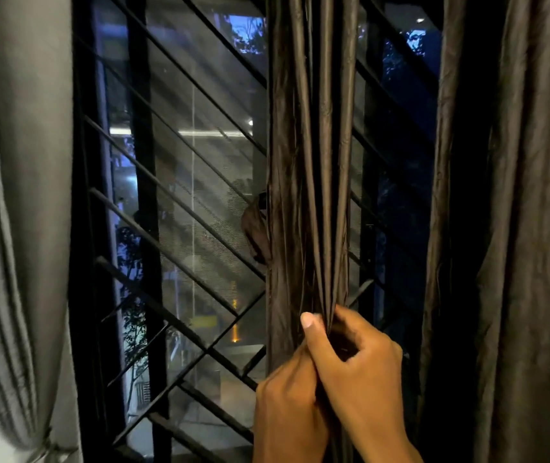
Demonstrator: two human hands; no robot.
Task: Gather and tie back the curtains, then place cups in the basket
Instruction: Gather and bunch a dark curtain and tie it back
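A dark brown curtain (pixel 313 155) hangs bunched into narrow folds in front of the window's middle. My right hand (pixel 357 359) grips the gathered folds low down, thumb up against the cloth. Just below and to the left, my left hand (pixel 287 402) holds the same bundle, its fingers hidden behind the cloth. A second dark brown curtain (pixel 517 228) hangs loose at the right. At the left, a grey curtain (pixel 16 212) is drawn in near its bottom by a tie (pixel 49 446). No cups or basket are in view.
Behind the curtains is a window with a black diagonal metal grille (pixel 173 202) and a mesh screen; it is dark outside with street lights. A small brown cloth piece (pixel 256 235) sticks out at the middle curtain's left edge.
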